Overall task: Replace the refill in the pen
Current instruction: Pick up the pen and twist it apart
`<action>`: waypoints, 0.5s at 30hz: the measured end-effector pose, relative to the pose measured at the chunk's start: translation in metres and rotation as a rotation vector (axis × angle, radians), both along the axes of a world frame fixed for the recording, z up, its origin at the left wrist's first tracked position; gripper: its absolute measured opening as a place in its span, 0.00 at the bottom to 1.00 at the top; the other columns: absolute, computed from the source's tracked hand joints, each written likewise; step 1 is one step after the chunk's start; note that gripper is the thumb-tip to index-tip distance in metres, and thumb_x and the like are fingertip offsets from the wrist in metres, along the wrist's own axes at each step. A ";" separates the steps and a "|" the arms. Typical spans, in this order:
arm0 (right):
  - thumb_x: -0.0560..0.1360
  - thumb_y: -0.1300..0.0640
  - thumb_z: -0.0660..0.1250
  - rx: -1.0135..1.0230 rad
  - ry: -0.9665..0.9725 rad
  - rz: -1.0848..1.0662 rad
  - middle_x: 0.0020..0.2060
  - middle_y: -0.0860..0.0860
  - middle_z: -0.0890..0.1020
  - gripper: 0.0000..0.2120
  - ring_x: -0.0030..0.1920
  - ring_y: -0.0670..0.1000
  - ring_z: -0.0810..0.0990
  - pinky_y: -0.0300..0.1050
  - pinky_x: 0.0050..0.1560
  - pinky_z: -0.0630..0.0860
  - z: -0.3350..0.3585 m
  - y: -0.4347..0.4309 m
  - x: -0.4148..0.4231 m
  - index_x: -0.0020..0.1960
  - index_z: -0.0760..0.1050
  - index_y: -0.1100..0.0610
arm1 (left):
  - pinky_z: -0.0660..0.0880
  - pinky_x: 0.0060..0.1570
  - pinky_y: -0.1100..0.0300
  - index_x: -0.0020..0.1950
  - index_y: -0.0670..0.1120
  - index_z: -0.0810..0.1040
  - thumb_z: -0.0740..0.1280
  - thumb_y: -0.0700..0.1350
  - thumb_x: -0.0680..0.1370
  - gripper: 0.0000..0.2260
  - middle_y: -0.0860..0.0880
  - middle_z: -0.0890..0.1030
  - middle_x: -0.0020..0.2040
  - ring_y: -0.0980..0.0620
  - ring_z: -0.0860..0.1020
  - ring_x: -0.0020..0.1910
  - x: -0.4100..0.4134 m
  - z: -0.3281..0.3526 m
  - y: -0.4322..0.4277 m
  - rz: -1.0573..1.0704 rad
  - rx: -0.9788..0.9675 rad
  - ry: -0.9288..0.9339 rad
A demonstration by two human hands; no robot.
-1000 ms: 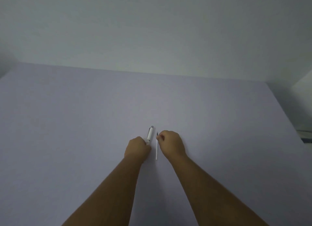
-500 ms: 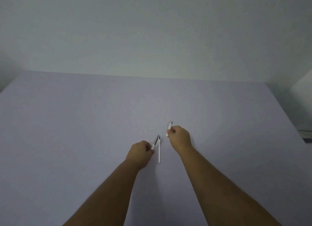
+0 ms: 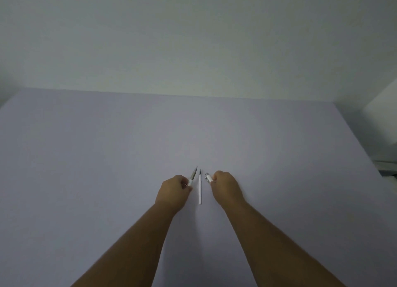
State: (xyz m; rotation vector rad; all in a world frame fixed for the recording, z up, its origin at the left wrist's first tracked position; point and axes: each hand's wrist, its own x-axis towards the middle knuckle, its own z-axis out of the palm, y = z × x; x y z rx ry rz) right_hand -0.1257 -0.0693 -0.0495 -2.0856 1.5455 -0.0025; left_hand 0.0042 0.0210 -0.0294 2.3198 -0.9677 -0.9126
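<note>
The left hand pinches the pen tip, which points to 1 o'clock. The right hand grips the pen body. The refill lies on the surface between the hands.

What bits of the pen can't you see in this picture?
Head view only:
- The back of the pen's front piece is hidden inside the left hand.
- Most of the pen barrel is hidden by the right hand.
- The tip of the spare refill on the table is too small to make out.
</note>
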 end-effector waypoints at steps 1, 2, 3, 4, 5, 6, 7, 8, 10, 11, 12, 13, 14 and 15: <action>0.78 0.56 0.60 -0.008 -0.012 -0.002 0.53 0.58 0.79 0.11 0.54 0.59 0.78 0.49 0.50 0.75 0.000 0.001 -0.001 0.54 0.76 0.61 | 0.81 0.48 0.50 0.57 0.47 0.78 0.67 0.48 0.76 0.11 0.51 0.78 0.45 0.48 0.79 0.44 0.000 0.001 0.000 -0.002 -0.005 0.000; 0.78 0.55 0.61 -0.020 -0.042 -0.013 0.53 0.58 0.79 0.12 0.54 0.59 0.78 0.49 0.51 0.74 0.001 0.002 -0.001 0.54 0.76 0.61 | 0.81 0.49 0.52 0.56 0.47 0.78 0.66 0.48 0.76 0.11 0.52 0.78 0.44 0.48 0.78 0.44 -0.001 0.003 0.000 -0.007 -0.010 -0.008; 0.78 0.53 0.61 -0.033 -0.096 -0.037 0.52 0.58 0.80 0.13 0.54 0.58 0.77 0.48 0.51 0.74 0.004 0.002 -0.001 0.54 0.76 0.61 | 0.80 0.49 0.53 0.56 0.47 0.78 0.66 0.48 0.76 0.10 0.52 0.78 0.44 0.49 0.78 0.44 -0.002 0.005 -0.001 -0.017 -0.014 -0.025; 0.78 0.50 0.61 -0.030 -0.172 -0.073 0.51 0.57 0.80 0.15 0.53 0.57 0.78 0.47 0.50 0.73 0.007 0.002 -0.001 0.53 0.77 0.61 | 0.79 0.49 0.55 0.56 0.48 0.78 0.66 0.48 0.76 0.10 0.53 0.78 0.44 0.49 0.78 0.45 -0.003 0.006 -0.002 -0.028 -0.020 -0.044; 0.77 0.47 0.62 0.006 -0.265 -0.120 0.49 0.55 0.81 0.17 0.50 0.56 0.79 0.45 0.48 0.72 0.011 0.003 0.001 0.52 0.78 0.60 | 0.78 0.48 0.55 0.56 0.48 0.77 0.65 0.49 0.77 0.10 0.53 0.78 0.44 0.50 0.78 0.45 -0.004 0.009 -0.002 -0.040 -0.029 -0.061; 0.76 0.44 0.62 0.084 -0.362 -0.172 0.45 0.54 0.82 0.18 0.46 0.53 0.79 0.43 0.45 0.72 0.016 0.003 0.003 0.49 0.78 0.60 | 0.77 0.47 0.56 0.56 0.48 0.77 0.65 0.49 0.77 0.10 0.53 0.78 0.44 0.50 0.78 0.45 -0.006 0.011 -0.003 -0.057 -0.036 -0.078; 0.75 0.42 0.64 0.184 -0.457 -0.215 0.40 0.52 0.81 0.19 0.41 0.51 0.77 0.43 0.43 0.71 0.022 0.005 0.006 0.46 0.78 0.59 | 0.76 0.46 0.57 0.56 0.48 0.77 0.65 0.49 0.77 0.10 0.52 0.79 0.45 0.50 0.77 0.44 -0.008 0.013 -0.004 -0.080 -0.045 -0.095; 0.74 0.42 0.66 0.268 -0.526 -0.240 0.37 0.52 0.79 0.18 0.38 0.50 0.75 0.44 0.42 0.72 0.026 0.006 0.008 0.42 0.78 0.59 | 0.75 0.45 0.58 0.56 0.47 0.77 0.64 0.49 0.78 0.10 0.51 0.80 0.46 0.51 0.76 0.43 -0.010 0.015 -0.004 -0.109 -0.051 -0.112; 0.73 0.45 0.68 0.334 -0.571 -0.255 0.35 0.54 0.77 0.19 0.37 0.51 0.74 0.50 0.44 0.75 0.030 0.007 0.011 0.41 0.78 0.62 | 0.72 0.44 0.59 0.57 0.46 0.77 0.62 0.48 0.79 0.10 0.48 0.81 0.50 0.51 0.75 0.43 -0.014 0.019 -0.004 -0.154 -0.056 -0.140; 0.73 0.47 0.69 0.349 -0.587 -0.267 0.35 0.54 0.77 0.19 0.37 0.51 0.73 0.50 0.44 0.75 0.032 0.007 0.011 0.43 0.79 0.65 | 0.72 0.44 0.59 0.57 0.46 0.77 0.62 0.48 0.79 0.10 0.47 0.82 0.51 0.51 0.75 0.43 -0.015 0.021 -0.004 -0.170 -0.060 -0.142; 0.73 0.49 0.69 0.367 -0.615 -0.282 0.34 0.53 0.77 0.19 0.36 0.51 0.73 0.49 0.43 0.74 0.033 0.006 0.010 0.45 0.79 0.67 | 0.72 0.45 0.59 0.58 0.45 0.77 0.61 0.48 0.80 0.11 0.46 0.82 0.51 0.50 0.75 0.43 -0.016 0.022 -0.004 -0.182 -0.059 -0.135; 0.73 0.50 0.69 0.394 -0.657 -0.298 0.33 0.52 0.76 0.18 0.34 0.50 0.72 0.46 0.41 0.73 0.035 0.005 0.009 0.46 0.80 0.67 | 0.73 0.45 0.58 0.57 0.45 0.77 0.60 0.47 0.80 0.11 0.46 0.82 0.49 0.50 0.75 0.43 -0.016 0.025 -0.004 -0.190 -0.061 -0.118; 0.73 0.52 0.69 0.428 -0.704 -0.310 0.31 0.51 0.75 0.16 0.32 0.49 0.71 0.42 0.38 0.72 0.036 0.004 0.008 0.46 0.80 0.67 | 0.74 0.46 0.57 0.57 0.44 0.78 0.60 0.47 0.80 0.11 0.46 0.81 0.47 0.49 0.75 0.42 -0.016 0.027 -0.003 -0.190 -0.067 -0.079; 0.74 0.54 0.69 0.463 -0.753 -0.317 0.30 0.51 0.75 0.14 0.31 0.48 0.71 0.38 0.35 0.71 0.038 0.004 0.006 0.45 0.81 0.66 | 0.76 0.48 0.55 0.56 0.43 0.78 0.60 0.46 0.80 0.11 0.47 0.80 0.45 0.49 0.75 0.42 -0.015 0.029 -0.003 -0.175 -0.085 -0.005</action>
